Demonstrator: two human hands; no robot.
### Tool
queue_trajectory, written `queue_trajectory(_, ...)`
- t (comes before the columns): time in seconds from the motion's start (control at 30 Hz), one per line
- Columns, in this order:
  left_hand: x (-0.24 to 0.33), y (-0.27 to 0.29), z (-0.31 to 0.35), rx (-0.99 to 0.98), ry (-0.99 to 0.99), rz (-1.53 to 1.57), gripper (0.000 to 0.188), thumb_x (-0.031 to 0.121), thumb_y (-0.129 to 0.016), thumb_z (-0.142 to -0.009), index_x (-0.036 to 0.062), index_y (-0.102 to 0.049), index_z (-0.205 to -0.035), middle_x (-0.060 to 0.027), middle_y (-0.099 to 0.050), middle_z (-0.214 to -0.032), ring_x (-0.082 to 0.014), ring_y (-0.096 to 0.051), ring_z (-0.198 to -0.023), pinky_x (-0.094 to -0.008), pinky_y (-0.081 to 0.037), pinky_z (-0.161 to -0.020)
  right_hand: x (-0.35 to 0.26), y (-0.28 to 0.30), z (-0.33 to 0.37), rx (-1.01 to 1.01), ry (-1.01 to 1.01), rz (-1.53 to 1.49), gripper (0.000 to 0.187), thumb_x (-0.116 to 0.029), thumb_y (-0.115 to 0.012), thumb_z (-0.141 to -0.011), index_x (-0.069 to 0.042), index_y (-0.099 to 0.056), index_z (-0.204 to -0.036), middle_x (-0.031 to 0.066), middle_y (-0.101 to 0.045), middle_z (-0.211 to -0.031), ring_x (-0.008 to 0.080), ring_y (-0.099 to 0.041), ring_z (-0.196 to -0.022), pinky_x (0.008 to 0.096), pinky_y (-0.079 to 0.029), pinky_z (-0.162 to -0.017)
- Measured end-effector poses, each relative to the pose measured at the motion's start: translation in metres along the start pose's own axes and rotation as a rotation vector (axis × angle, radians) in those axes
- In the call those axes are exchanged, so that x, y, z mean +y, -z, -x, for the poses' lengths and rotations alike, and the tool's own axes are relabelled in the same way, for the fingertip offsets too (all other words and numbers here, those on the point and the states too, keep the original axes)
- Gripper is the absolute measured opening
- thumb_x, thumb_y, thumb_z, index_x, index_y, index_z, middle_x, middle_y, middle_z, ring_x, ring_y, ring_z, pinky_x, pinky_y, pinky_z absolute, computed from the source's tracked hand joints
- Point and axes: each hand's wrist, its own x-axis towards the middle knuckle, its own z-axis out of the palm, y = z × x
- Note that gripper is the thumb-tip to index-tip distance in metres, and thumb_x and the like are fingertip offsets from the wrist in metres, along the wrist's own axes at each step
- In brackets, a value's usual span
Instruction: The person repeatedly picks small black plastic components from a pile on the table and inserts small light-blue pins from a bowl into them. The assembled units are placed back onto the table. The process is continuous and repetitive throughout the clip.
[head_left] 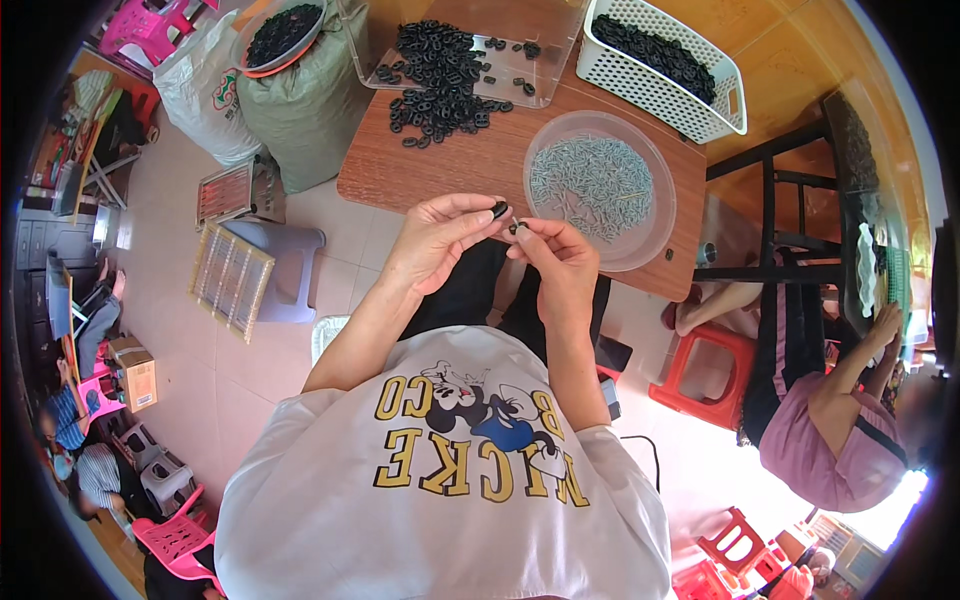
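My left hand [440,238] pinches a small black oval piece [499,210] between thumb and fingers, just off the table's near edge. Close by on its right, my right hand [562,262] is closed in a pinch on a tiny dark piece [516,228]; a thin, shiny sliver shows beside it, too small to name. Beyond my right hand stands a round, clear plastic bowl [662,205] with many short silvery pins or screws in it. Loose black oval pieces with holes [440,115] lie heaped on the wooden table [400,172] and in a clear bin [545,75].
A white perforated basket [725,112] of black pieces stands at the far right. Left of the table are stuffed sacks [305,125], a grey stool [290,262] and a bamboo rack [230,280]. A red stool [705,375] and a seated person [825,430] are to the right.
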Motion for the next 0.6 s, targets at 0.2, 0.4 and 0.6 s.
queue_trajectory(0.2,0.0029,-0.0038,0.0044,0.001,-0.061,-0.068,0.021,-0.004,-0.062,-0.081,-0.0034,-0.062,-0.102,-0.0157,-0.064,-0.100,-0.0218,-0.064,-0.094,-0.0319,-0.053,-0.086,0.0058,-0.0015,-0.0020,0.035,0.042,0.021,0.012,-0.001,-0.065,-0.080,0.002,-0.066,-0.092,0.0044,-0.066,-0.076,0.0073,-0.059,-0.067,0.0181,-0.043,-0.060)
queue_trajectory(0.4,0.0014,-0.0046,0.0066,0.014,-0.062,-0.127,0.023,-0.003,-0.062,-0.081,-0.0037,-0.062,-0.104,-0.0155,-0.065,-0.099,-0.0207,-0.064,-0.092,-0.0318,-0.053,-0.085,0.0023,-0.0040,-0.0014,0.029,0.033,0.142,0.011,-0.002,-0.067,-0.079,0.003,-0.067,-0.089,0.0020,-0.064,-0.073,0.0049,-0.055,-0.064,0.0169,-0.041,-0.058)
queue_trajectory(0.6,-0.0001,-0.0051,0.0077,0.012,-0.104,-0.197,0.022,-0.003,-0.063,-0.081,-0.0037,-0.062,-0.103,-0.0158,-0.065,-0.099,-0.0199,-0.064,-0.091,-0.0307,-0.053,-0.084,0.0014,-0.0046,-0.0006,0.040,0.022,0.198,0.011,-0.002,-0.067,-0.078,0.003,-0.067,-0.089,0.0016,-0.064,-0.072,0.0045,-0.055,-0.062,0.0167,-0.041,-0.056)
